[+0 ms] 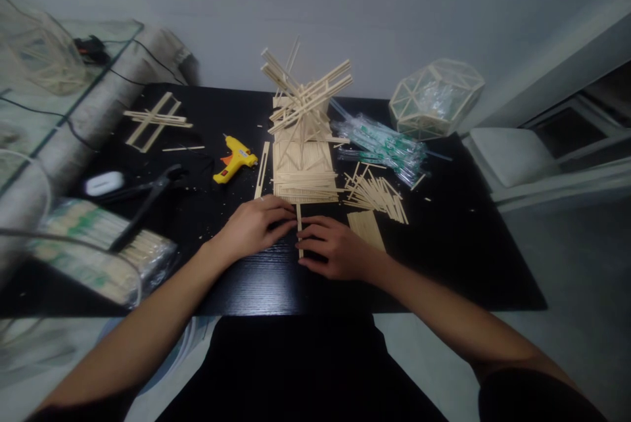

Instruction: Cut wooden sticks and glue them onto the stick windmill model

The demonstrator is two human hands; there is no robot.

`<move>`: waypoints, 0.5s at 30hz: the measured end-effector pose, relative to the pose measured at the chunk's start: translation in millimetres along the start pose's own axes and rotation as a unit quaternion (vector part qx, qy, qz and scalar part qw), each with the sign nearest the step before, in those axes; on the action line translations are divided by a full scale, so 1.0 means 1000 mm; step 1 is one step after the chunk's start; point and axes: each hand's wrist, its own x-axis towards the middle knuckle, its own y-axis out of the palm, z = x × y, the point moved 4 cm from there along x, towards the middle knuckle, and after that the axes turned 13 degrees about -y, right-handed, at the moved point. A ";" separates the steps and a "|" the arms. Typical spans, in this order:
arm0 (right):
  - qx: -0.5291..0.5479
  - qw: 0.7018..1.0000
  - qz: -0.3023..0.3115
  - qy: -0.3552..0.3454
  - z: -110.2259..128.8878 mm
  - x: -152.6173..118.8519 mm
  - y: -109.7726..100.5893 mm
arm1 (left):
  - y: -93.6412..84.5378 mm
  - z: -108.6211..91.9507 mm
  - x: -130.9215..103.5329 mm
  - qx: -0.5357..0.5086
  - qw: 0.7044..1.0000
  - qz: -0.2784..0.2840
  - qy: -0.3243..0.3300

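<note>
Between my hands, a narrow pair of wooden sticks point(299, 238) lies on the black table, pointing away from me. My left hand point(257, 223) touches its far part with bent fingertips and thumb. From the other side, my right hand point(340, 248) presses its fingers along the sticks, thumb nearest me. Just beyond stands a windmill-like stick model point(308, 103) with crossed lattice blades on a slatted base point(303, 193). Several loose sticks lie across that base. Left of it is a slim ladder-like stick frame point(262, 169).
A yellow glue gun point(235, 159) lies left of the model, near a crossed stick frame point(158, 121). Dark-handled cutters point(148, 208) and packaged sticks point(98, 248) are at left. Right are loose sticks point(377, 195), plastic packets point(382, 142), a flat wooden piece point(365, 230) and a faceted frame point(436, 98).
</note>
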 end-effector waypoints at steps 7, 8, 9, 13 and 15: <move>-0.007 1.000 -0.006 -0.014 0.000 0.001 0.000 | -0.084 0.031 0.012 0.149 0.931 -0.204 -0.262; -0.008 1.000 -0.006 -0.015 0.000 0.001 0.001 | -0.091 0.035 0.016 0.171 0.926 -0.187 -0.280; -0.009 1.000 -0.008 -0.017 0.000 0.001 0.001 | -0.095 0.039 0.019 0.190 0.919 -0.178 -0.296; -0.010 1.000 -0.006 -0.028 0.000 0.002 0.002 | -0.092 0.054 0.030 0.259 0.892 -0.119 -0.350; -0.011 1.000 -0.001 -0.027 0.000 0.002 0.003 | -0.083 0.063 0.033 0.286 0.875 -0.074 -0.382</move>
